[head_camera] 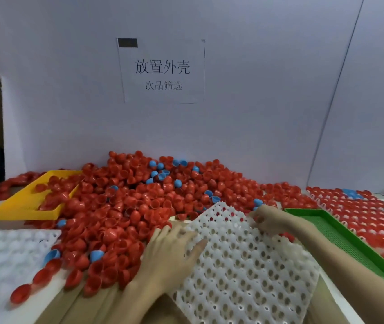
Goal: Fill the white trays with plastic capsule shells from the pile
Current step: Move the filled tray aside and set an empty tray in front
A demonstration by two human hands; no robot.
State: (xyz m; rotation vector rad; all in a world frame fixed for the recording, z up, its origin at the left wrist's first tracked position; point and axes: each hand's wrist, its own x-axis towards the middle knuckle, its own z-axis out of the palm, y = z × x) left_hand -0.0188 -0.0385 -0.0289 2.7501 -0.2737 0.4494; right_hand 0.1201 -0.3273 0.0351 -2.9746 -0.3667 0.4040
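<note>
Now your two hands meet on an empty white tray (244, 260), a perforated sheet of moulded cups that lies skewed across the near counter (97, 307), its far corner pushed into the foot of the pile (139, 206). Your left hand (170, 251) lies flat, fingers spread and straight, on the tray's left edge, with the pile's shells touching its far side. Your right hand (268, 219) is at the far right edge, fingers curled over the rim as if pinching it; how firm that hold is, you cannot tell.

Expect the tray to be light and somewhat springy, thin plastic that could bow if lifted by one corner, so take it by two opposite edges. The red shells look smooth, hollow and very light; they will likely roll and skid, and scooping a loose handful should work better than picking singly. A few blue shells (163, 175) are scattered among the red.

Well to your right, beyond a green tray (326, 235), lies a filled tray (361, 213); another white tray (4, 253) lies at the near left, and a yellow tray (22, 206) is half buried at the pile's left flank.
</note>
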